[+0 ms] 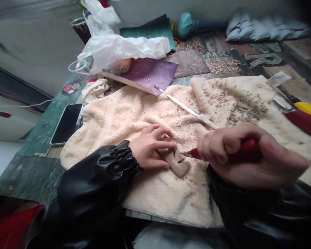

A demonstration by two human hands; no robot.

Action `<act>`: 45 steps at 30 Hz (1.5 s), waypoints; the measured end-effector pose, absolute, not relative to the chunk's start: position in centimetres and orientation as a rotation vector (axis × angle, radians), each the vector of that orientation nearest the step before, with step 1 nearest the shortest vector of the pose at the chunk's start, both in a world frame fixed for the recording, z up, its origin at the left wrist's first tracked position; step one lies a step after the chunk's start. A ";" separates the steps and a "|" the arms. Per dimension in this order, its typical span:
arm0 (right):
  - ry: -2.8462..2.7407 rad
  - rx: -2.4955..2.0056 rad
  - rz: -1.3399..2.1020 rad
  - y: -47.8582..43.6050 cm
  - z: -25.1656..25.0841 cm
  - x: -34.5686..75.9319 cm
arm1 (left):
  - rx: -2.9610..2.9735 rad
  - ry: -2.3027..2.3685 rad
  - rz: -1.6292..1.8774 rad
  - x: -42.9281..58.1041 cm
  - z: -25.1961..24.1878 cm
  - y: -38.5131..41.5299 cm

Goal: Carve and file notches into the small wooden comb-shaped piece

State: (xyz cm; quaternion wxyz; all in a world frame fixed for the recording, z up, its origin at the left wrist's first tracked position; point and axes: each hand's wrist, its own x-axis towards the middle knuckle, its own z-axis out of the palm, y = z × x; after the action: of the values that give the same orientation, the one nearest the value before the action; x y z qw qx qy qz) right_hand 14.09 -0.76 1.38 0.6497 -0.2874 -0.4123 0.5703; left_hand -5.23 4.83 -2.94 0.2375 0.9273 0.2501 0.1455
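My left hand (153,148) presses a small carved piece of wood (178,165) against the cream towel (114,121), fingers closed round its far end. Notches show in the wood's near part. My right hand (238,152) is wrapped round a red-handled carving tool (195,153). The tool's short metal tip meets the right side of the wood; its exact shape is blurred. Beyond my right hand, a long thin metal strip (180,103) reaches from the towel to the purple sheet (160,71).
Wood shavings (245,107) cover the towel's right part. A phone (67,123) lies at left. White plastic bags (124,48) and a green mat (151,33) are at the back. A red-and-yellow handled tool (307,121) lies at right.
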 end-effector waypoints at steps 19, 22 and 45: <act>-0.932 -0.735 1.326 -0.6 1.4 14.0 | 2.520 0.729 0.327 -4.9 -2.8 4.5; -0.915 -0.779 1.316 -0.3 1.8 13.6 | 2.510 0.737 0.318 -4.8 -2.8 4.5; -0.875 -0.769 1.284 1.1 1.2 13.4 | 2.416 0.753 0.302 -4.6 -2.8 4.6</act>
State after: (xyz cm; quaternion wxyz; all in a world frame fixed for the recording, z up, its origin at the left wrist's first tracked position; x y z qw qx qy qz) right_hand 13.40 1.07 1.24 0.6470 -0.3381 -0.3849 0.5647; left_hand -4.59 4.59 -2.82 0.2923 0.9065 0.2827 0.1133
